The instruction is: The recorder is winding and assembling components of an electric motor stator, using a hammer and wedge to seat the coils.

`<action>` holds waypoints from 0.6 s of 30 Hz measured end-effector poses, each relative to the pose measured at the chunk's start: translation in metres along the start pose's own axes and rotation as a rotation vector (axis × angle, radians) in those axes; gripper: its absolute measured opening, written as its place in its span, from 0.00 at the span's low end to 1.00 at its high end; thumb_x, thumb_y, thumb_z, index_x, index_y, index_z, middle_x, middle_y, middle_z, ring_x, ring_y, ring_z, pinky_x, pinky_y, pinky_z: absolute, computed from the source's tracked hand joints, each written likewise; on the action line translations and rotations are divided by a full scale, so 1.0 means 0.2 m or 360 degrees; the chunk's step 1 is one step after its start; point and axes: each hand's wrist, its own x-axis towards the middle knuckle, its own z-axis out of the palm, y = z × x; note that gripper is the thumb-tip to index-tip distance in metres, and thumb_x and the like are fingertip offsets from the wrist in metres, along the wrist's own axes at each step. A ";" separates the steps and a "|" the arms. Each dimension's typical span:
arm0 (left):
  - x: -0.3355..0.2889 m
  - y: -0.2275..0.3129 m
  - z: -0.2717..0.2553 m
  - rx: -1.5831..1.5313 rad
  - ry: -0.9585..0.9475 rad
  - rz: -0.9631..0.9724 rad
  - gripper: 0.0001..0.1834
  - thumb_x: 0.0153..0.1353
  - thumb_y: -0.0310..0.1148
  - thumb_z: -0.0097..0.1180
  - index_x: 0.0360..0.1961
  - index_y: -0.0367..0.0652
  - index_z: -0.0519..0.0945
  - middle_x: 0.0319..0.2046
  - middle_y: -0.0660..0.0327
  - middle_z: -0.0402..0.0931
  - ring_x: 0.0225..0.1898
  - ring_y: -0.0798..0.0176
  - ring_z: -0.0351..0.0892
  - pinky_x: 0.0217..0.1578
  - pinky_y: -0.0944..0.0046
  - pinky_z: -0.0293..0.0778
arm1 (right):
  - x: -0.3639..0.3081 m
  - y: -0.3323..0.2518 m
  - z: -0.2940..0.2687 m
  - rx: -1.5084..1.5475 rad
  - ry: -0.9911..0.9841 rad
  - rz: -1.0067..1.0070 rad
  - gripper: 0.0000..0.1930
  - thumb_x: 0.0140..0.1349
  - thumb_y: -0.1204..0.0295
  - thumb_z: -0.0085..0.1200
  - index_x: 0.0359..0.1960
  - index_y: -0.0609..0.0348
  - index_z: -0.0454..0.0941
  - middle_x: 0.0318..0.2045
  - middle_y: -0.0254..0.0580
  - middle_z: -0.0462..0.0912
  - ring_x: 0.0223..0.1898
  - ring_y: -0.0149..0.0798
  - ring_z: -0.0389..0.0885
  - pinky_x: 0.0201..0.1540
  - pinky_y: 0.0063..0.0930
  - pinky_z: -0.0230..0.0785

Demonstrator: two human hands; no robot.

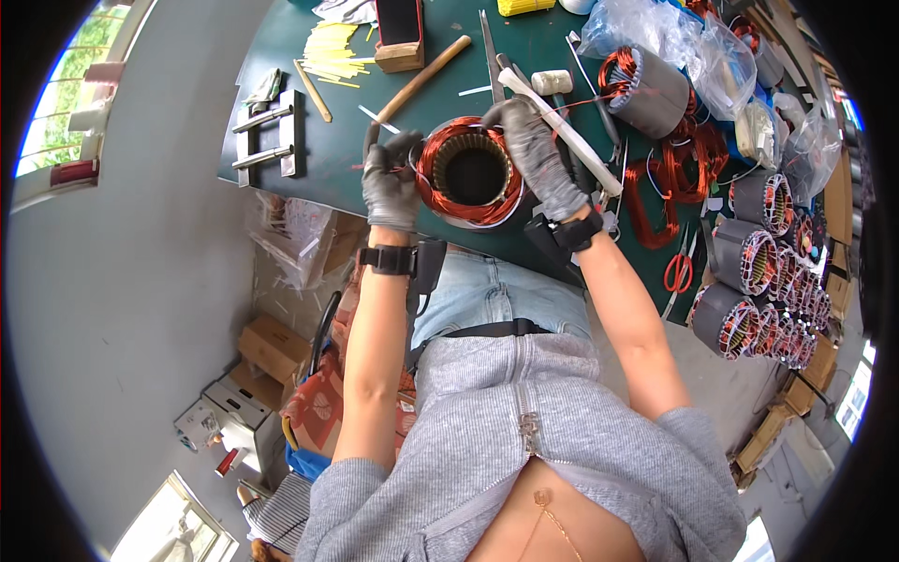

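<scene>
A motor stator point(475, 217) with a thick ring of red-orange copper windings stands on the table edge before me, its dark bore facing up. My left hand point(391, 187), in a grey glove, is at the ring's left side with curled fingers; what they grip is hidden, though a bit of red shows beside them. Along the upper right of the ring lies my right hand point(538, 155), also gloved, its fingers pinched together. From those fingertips a thin copper wire point(573, 105) runs off to the right. A white rod-like roll point(567, 136) lies beside that hand.
The green table point(346, 173) holds a wooden-handled tool point(426, 77), a white mallet point(552, 83), yellow strips point(333, 51) and a metal frame point(270, 139). Rightward are another stator point(653, 98), loose copper coils point(655, 206), red scissors point(680, 270) and several stacked stators point(726, 323).
</scene>
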 end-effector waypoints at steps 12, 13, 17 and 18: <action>-0.41 1.32 0.18 0.0634 -0.0226 0.0936 0.20 0.65 0.29 0.41 0.58 0.36 0.65 0.20 0.69 0.56 0.20 0.70 0.52 0.46 0.59 0.65 | -0.72 -0.42 -0.68 0.1557 0.0172 0.0544 0.21 0.67 0.49 0.41 0.32 0.54 0.71 0.19 0.34 0.65 0.24 0.33 0.68 0.32 0.29 0.65; -0.40 1.56 0.13 0.0632 -0.0933 0.0779 0.19 0.66 0.29 0.40 0.58 0.36 0.65 0.19 0.68 0.55 0.21 0.69 0.55 0.48 0.57 0.66 | -0.74 -0.42 -0.74 0.1748 0.0417 0.0388 0.20 0.66 0.49 0.42 0.35 0.54 0.72 0.19 0.32 0.63 0.23 0.33 0.66 0.32 0.28 0.65; -0.21 1.36 -0.12 0.1687 -0.0056 0.1185 0.19 0.66 0.35 0.43 0.56 0.38 0.68 0.35 0.59 0.74 0.38 0.64 0.72 0.52 0.56 0.67 | -0.88 -0.24 -0.73 0.1291 0.1407 0.0530 0.18 0.65 0.54 0.46 0.44 0.54 0.73 0.24 0.33 0.68 0.25 0.32 0.69 0.32 0.26 0.66; -0.10 1.18 -0.34 0.1967 0.0221 0.1055 0.19 0.67 0.36 0.42 0.55 0.38 0.69 0.39 0.58 0.74 0.40 0.63 0.72 0.50 0.59 0.68 | -0.94 -0.13 -0.69 0.0810 0.1585 0.0796 0.16 0.65 0.56 0.46 0.44 0.54 0.73 0.26 0.34 0.71 0.26 0.32 0.70 0.33 0.26 0.67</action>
